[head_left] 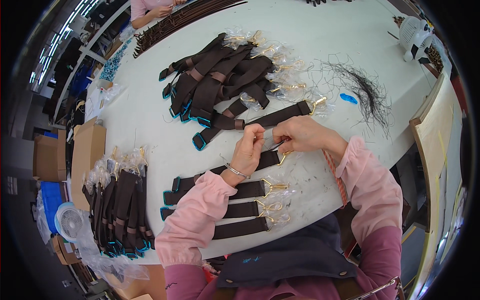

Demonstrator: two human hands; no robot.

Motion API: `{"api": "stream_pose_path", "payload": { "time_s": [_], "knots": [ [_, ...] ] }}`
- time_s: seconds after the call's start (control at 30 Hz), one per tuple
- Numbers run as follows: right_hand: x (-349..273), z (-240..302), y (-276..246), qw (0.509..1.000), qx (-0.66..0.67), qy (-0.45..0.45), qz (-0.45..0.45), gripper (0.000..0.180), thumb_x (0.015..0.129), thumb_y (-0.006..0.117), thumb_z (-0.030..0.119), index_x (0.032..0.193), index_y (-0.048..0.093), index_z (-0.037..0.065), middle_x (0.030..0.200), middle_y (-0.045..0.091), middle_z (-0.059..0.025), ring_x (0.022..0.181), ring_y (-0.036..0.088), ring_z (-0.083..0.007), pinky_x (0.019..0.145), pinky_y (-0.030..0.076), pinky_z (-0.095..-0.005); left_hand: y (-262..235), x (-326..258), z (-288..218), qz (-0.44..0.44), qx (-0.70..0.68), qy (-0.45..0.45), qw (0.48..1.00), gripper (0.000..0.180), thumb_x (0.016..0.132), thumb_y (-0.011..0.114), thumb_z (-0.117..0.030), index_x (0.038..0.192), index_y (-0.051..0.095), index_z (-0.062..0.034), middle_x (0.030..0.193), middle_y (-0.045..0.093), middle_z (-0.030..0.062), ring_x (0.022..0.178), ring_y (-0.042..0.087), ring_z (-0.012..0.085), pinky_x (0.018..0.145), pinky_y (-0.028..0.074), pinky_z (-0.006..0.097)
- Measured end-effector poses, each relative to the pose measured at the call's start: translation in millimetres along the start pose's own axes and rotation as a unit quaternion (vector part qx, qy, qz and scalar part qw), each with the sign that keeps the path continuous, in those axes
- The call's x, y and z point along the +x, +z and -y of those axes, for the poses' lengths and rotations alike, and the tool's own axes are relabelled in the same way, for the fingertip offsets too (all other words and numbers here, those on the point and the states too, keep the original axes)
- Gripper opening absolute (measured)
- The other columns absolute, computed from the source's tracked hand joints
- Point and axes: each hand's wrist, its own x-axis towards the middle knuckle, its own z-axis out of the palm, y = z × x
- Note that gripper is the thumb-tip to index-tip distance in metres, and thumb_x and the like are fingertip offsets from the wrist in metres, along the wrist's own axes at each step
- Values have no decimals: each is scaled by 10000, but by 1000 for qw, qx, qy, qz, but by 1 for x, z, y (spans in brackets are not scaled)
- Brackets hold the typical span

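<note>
My left hand (248,148) and my right hand (301,134) meet over a white table (150,125), fingertips pinched together. Between them lies the clasp end of a dark brown strap (267,159) with a gold hook and a blue-edged far end. Both hands grip it there. A thin pale piece shows between the fingers; I cannot tell what it is. Below the hands, three similar straps (242,210) lie side by side, their gold hooks in clear plastic.
A big heap of straps (220,80) lies beyond the hands, another stack (120,205) at the left edge. Dark loose threads (367,92) and a small blue piece (348,98) lie right. A white fan (417,32), a cardboard box (87,155), another person's hands (160,10).
</note>
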Motion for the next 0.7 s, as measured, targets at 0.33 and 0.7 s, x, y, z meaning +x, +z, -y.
{"api": "stream_pose_path", "payload": {
  "time_s": [0.33,0.7],
  "knots": [
    [-3,3,1,1000,-6,-10,-5,186,672,708,155,749,565,65,700,613,-57,678,602,-248,572,422,-369,-1,-1,1,0,-26,-52,998,291,837,476,62,1091,406,-61,790,492,85,683,511,177,615,430,276],
    [-6,3,5,998,-29,-39,-33,187,679,693,135,706,525,58,663,584,-53,656,583,-261,550,402,-382,0,0,-1,5,-34,-55,998,297,839,471,65,1096,395,-64,768,473,69,630,483,156,565,418,271]
  ]
}}
